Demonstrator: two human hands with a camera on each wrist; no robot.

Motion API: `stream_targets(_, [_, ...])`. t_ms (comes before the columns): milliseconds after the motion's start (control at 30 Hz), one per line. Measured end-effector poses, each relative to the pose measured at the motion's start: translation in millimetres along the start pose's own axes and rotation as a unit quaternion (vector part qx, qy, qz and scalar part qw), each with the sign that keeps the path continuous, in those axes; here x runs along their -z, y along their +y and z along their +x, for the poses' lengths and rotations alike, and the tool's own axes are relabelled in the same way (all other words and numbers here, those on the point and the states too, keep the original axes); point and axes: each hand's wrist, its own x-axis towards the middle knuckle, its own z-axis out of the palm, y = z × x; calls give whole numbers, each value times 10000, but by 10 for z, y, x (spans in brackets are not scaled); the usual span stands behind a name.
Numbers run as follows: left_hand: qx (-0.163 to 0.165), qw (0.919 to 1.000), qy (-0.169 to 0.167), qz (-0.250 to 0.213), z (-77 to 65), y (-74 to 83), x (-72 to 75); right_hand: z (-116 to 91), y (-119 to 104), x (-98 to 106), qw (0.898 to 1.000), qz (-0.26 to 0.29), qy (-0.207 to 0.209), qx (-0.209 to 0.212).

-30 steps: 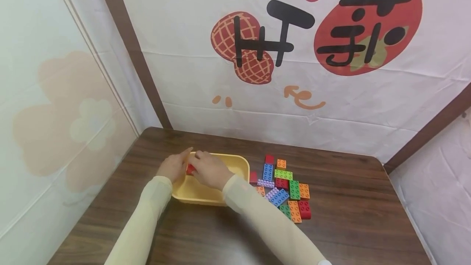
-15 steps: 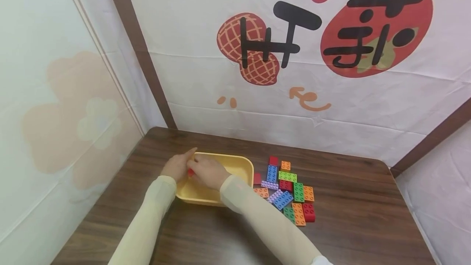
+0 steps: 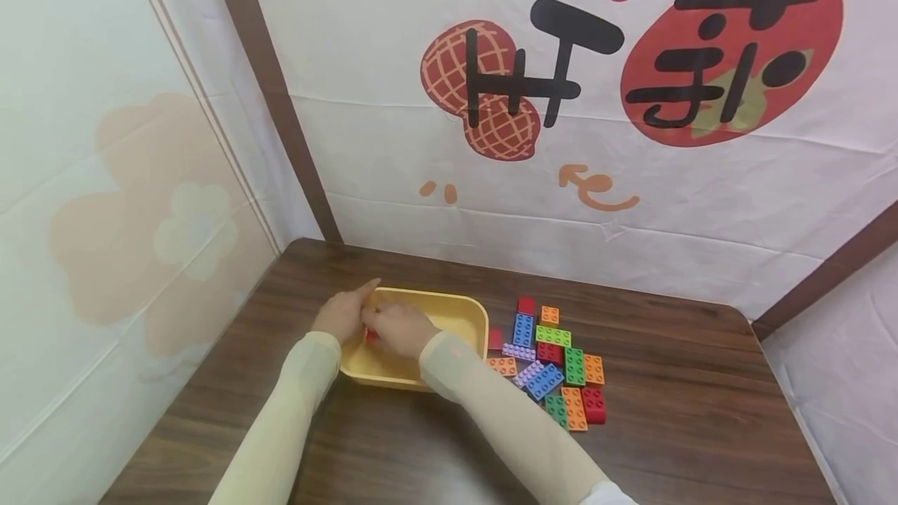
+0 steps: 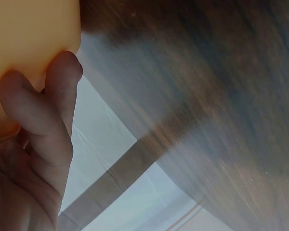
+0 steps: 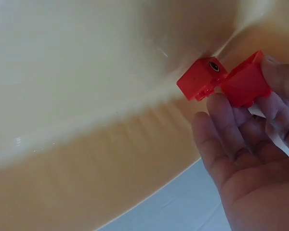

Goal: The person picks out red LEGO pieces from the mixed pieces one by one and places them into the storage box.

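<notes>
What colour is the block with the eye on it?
Red: the right wrist view shows the block best, with its dark eye.

Head view: red blocks (image 3: 370,335) inside yellow tray (image 3: 452,316) mostly hidden; left wrist view: tray cut off.

In the past second, your head view has swung, so the whole scene sits further toward three o'clock. Within the yellow tray (image 3: 459,314), your right hand (image 3: 400,330) has edged toward nine o'clock and its knuckles lie lower, while the red block (image 3: 370,335) at its fingers shows slightly nearer six o'clock. Your right sleeve (image 3: 491,411) now bares more of the orange block (image 3: 502,366) beyond the tray's three-o'clock end.
</notes>
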Motion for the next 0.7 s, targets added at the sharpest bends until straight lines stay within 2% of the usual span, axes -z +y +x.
stream_targets(167, [18,10000,17,-1,3,-2,-9,23,-22,-36,9996,-196,-215,-22])
stream_targets(333, [156,9999,5,-35,15,2,-11,39,-23,-73,9987,-110,-490,-115])
stream_targets(700, [67,9998,146,96,17,-6,-22,53,2,-155,9969,-147,-757,-129])
